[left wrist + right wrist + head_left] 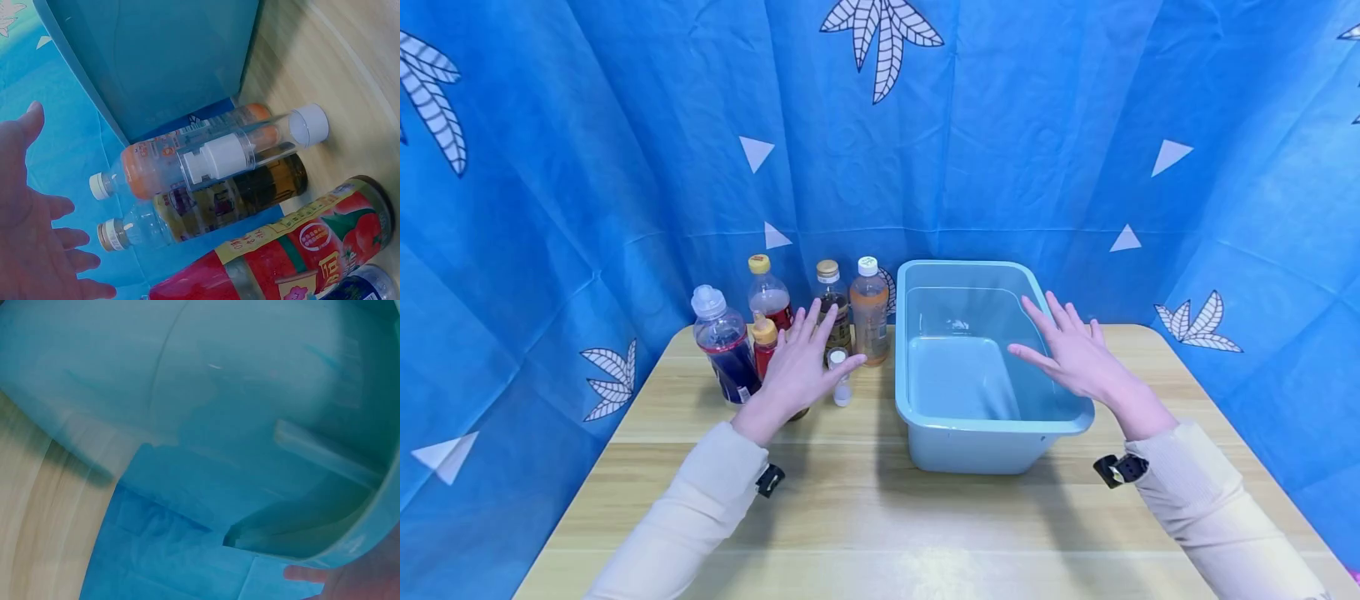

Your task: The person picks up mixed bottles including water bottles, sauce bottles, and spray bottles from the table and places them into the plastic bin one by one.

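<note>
My left hand [801,367], fingers spread and holding nothing, hovers over a group of bottles left of the tub. Under and around it stand a red squeeze bottle [763,350] with tomato pictures on its label [337,231], a dark blue bottle [730,358], a yellow-capped bottle [769,296], a brown-capped bottle [831,287] and an orange-labelled bottle [870,321]. A small clear bottle [842,390] with white parts is nearest the thumb. Fingers apart, my right hand [1075,354] holds nothing above the right rim of a light blue plastic tub [992,427].
Wooden table [865,517] carries everything. The tub's inside shows a bare bottom, and its walls rise between the two hands. Behind the table hangs a blue curtain [1000,167] with white leaves and triangles. Both wrists wear black straps [1122,471].
</note>
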Action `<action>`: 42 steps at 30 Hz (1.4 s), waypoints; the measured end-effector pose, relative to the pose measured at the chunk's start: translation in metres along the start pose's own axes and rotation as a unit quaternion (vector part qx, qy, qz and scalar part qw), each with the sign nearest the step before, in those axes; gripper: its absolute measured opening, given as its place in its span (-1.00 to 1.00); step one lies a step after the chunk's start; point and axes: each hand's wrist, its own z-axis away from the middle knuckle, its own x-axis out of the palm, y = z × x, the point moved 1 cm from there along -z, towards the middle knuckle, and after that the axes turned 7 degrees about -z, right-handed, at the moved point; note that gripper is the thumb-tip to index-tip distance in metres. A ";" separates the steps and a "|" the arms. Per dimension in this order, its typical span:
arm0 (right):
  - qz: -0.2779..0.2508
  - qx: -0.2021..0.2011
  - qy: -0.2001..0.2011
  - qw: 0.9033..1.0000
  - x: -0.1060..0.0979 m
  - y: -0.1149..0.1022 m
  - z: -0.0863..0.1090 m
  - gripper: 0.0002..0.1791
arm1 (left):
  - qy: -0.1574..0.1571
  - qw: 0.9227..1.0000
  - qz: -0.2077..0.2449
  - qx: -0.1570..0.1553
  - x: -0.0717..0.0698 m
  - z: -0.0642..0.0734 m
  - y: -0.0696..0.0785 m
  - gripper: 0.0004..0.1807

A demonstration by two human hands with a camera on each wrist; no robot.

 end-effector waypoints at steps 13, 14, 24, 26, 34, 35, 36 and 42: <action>-0.036 0.000 0.030 0.999 0.004 0.008 0.004 -0.18 | 0.011 0.998 0.054 0.009 0.009 0.003 0.002 -0.13; -0.043 0.003 0.032 0.999 0.004 0.009 0.004 -0.18 | 0.014 0.998 0.061 0.011 0.010 0.003 0.002 -0.14; -0.127 0.019 0.051 0.990 0.005 0.017 0.009 -0.18 | 0.049 0.991 0.124 -0.001 0.028 0.004 -0.001 -0.22; -0.137 0.028 0.053 0.989 0.006 0.019 0.010 -0.19 | 0.062 0.989 0.132 -0.002 0.032 0.003 -0.002 -0.24; -0.186 0.064 0.065 0.978 0.012 0.025 0.017 -0.22 | 0.139 0.978 0.153 -0.001 0.050 0.003 -0.008 -0.36; -0.192 0.066 0.067 0.977 0.012 0.025 0.018 -0.23 | 0.146 0.977 0.154 -0.004 0.052 0.003 -0.008 -0.37; -0.198 0.069 0.068 0.975 0.012 0.026 0.019 -0.23 | 0.154 0.976 0.154 -0.006 0.054 0.003 -0.009 -0.39; -0.221 0.071 0.091 0.968 0.015 0.030 0.023 -0.32 | 0.179 0.969 0.170 -0.027 0.064 0.001 -0.012 -0.43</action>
